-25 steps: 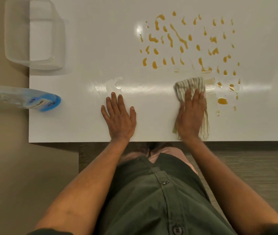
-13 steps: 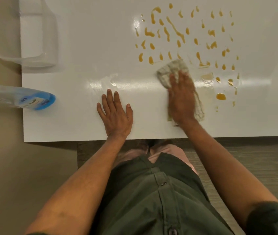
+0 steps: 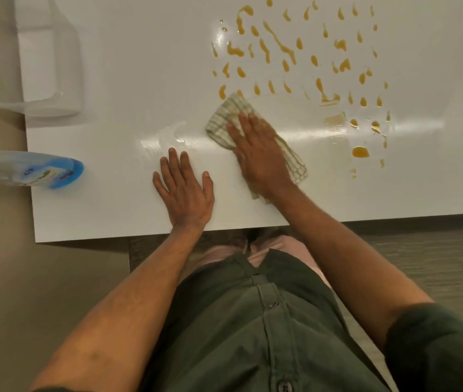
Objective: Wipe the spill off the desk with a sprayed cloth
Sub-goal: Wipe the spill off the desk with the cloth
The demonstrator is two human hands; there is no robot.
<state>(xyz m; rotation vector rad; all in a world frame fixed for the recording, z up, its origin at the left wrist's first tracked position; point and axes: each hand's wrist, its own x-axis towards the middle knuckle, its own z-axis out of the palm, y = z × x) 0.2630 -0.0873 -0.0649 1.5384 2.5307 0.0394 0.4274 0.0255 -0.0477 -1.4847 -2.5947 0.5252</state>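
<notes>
Many amber drops and streaks of the spill (image 3: 292,52) cover the far middle and right of the white desk (image 3: 128,89). My right hand (image 3: 258,154) presses flat on a checked cloth (image 3: 228,116), whose far corner touches the spill's near left edge. A thin wet smear curves to the right of the cloth. My left hand (image 3: 185,188) lies flat on the desk near its front edge, fingers apart, holding nothing.
A spray bottle (image 3: 35,169) with a blue base lies on its side over the desk's left edge. A clear plastic container (image 3: 52,106) stands at the far left corner. The desk's front edge runs just behind my wrists.
My right hand has slid the cloth leftward across the near edge of the spill, leaving a wet smear. My left hand has stayed in place.
</notes>
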